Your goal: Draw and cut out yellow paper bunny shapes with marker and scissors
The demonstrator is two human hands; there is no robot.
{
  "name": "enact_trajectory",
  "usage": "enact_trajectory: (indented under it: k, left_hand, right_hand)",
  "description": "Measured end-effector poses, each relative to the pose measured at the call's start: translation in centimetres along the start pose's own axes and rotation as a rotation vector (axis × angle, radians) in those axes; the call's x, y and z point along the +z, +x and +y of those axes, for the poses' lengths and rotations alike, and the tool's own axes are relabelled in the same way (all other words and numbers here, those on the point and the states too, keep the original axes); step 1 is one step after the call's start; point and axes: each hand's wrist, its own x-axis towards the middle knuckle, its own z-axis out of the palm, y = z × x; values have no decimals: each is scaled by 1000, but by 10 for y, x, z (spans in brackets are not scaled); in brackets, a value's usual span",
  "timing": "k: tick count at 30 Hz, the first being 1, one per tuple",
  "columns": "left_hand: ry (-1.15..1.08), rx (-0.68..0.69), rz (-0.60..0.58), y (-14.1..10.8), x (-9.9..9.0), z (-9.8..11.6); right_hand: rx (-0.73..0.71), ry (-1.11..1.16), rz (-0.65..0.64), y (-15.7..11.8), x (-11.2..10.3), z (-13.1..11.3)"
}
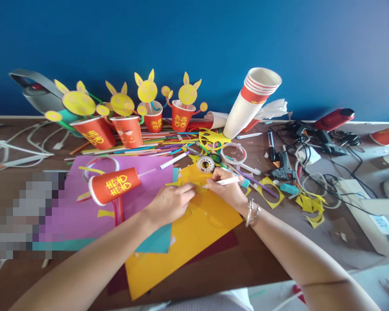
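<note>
A white marker (pixel 228 181) is held in my right hand (pixel 225 188), its tip pointing left over the orange-yellow paper (pixel 188 233). My left hand (pixel 175 202) rests on that paper with its fingers pressed together; a small yellow piece shows by the fingertips, and whether they grip it is hard to make out. On the purple paper (pixel 71 194) at the left, a red cup (pixel 115 185) lies on its side with a straw sticking out of its base. A white tape roll (pixel 205 164) sits just above my hands.
Red cups with yellow animal faces (pixel 182 116) stand along the wall. Colored sticks (pixel 142 144) lie before them. A tall cup stack (pixel 246 108) leans at center right. Glue guns (pixel 283 166), cables, a power strip (pixel 376 220) and yellow scraps (pixel 270 193) are at the right.
</note>
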Motion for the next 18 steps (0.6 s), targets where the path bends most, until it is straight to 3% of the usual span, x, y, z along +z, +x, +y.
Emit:
enact_trajectory:
  k: [18]
  left_hand:
    - [31, 6, 11, 0, 2, -1]
  right_hand:
    - [-34, 28, -29, -2, 2, 1]
